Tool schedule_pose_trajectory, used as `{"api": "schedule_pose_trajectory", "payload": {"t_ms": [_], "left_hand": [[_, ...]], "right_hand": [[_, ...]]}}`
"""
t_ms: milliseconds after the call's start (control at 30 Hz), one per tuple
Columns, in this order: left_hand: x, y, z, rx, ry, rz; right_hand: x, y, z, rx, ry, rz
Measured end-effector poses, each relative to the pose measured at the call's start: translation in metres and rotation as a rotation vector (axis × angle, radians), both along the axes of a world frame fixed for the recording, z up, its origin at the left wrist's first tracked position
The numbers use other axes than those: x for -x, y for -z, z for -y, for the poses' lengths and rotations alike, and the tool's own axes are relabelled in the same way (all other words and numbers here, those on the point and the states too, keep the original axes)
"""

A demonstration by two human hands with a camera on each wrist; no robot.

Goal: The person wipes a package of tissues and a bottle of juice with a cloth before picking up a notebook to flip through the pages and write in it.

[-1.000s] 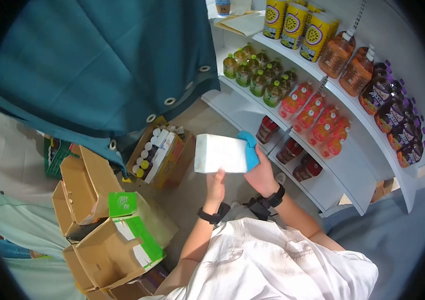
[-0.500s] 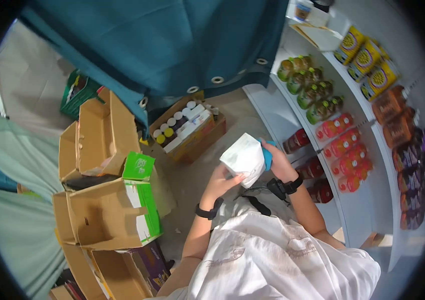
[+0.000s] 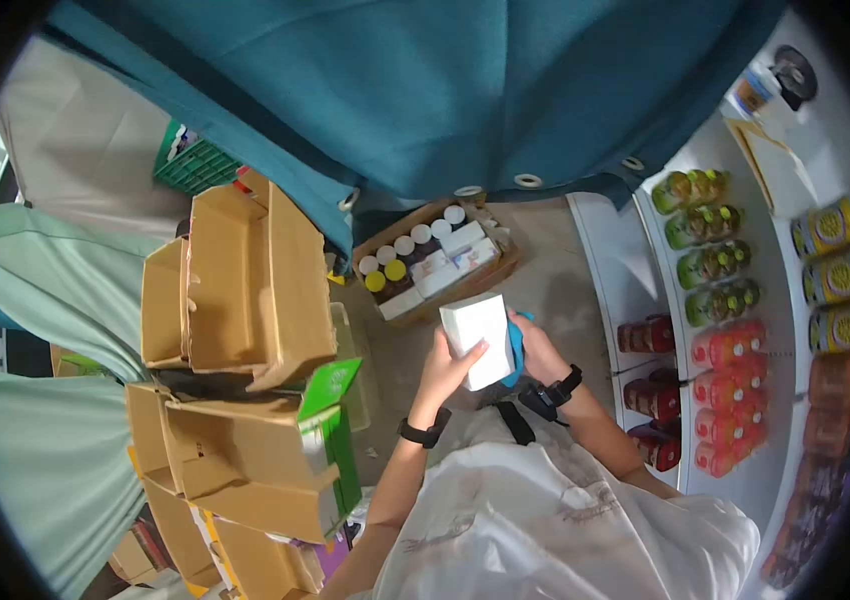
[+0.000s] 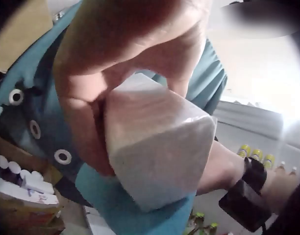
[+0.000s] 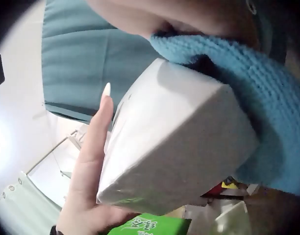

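A white box-shaped block (image 3: 475,338) is held up in front of the torso in the head view. My left hand (image 3: 443,372) grips its left side, the thumb lying across the near face. At its right side my right hand (image 3: 543,355) holds a blue cloth (image 3: 516,348) against the block. The left wrist view shows the left hand's fingers curled over the block (image 4: 157,142), with the cloth (image 4: 125,205) beneath. In the right wrist view the knitted cloth (image 5: 238,73) lies between the right hand (image 5: 189,17) and the block (image 5: 179,142).
Open cardboard boxes (image 3: 245,470) are stacked at the left, near a green crate (image 3: 195,165). A carton of white-capped containers (image 3: 435,262) stands on the floor ahead, below a teal curtain (image 3: 425,90). Shelves with green-capped bottles (image 3: 710,250) and red-pink bottles (image 3: 730,390) line the right.
The view has turned so the shelves sit farther right and the boxes appear larger. The block has been tilted and turned in both hands, and the left hand has shifted along it.
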State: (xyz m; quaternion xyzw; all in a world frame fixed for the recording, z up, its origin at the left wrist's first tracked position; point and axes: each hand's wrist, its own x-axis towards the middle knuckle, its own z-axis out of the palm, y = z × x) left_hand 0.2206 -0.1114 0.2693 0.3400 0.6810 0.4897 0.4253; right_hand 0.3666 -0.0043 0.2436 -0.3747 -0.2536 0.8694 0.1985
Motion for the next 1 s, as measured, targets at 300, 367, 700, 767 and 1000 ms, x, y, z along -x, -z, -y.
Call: {"api": "schedule_pose_trajectory", "payload": {"t_ms": [300, 367, 700, 767, 1000], "left_hand": [[0.087, 0.116, -0.073, 0.232, -0.043, 0.241], [0.104, 0.145, -0.089, 0.292, 0.007, 0.063], [0.17, 0.248, -0.147, 0.34, -0.248, 0.082], [0.182, 0.238, -0.163, 0.411, -0.272, -0.009], [0.206, 0.272, -0.181, 0.328, -0.168, -0.294]], "right_hand": [[0.079, 0.08, -0.066, 0.199, -0.021, 0.179], [0.086, 0.102, -0.08, 0.214, -0.036, 0.198], [0.142, 0.209, -0.142, -1.059, -0.325, 0.742], [0.15, 0.235, -0.156, -1.275, -0.412, 0.904], [0.171, 0.279, -0.207, -1.4, -0.686, 0.975]]}}
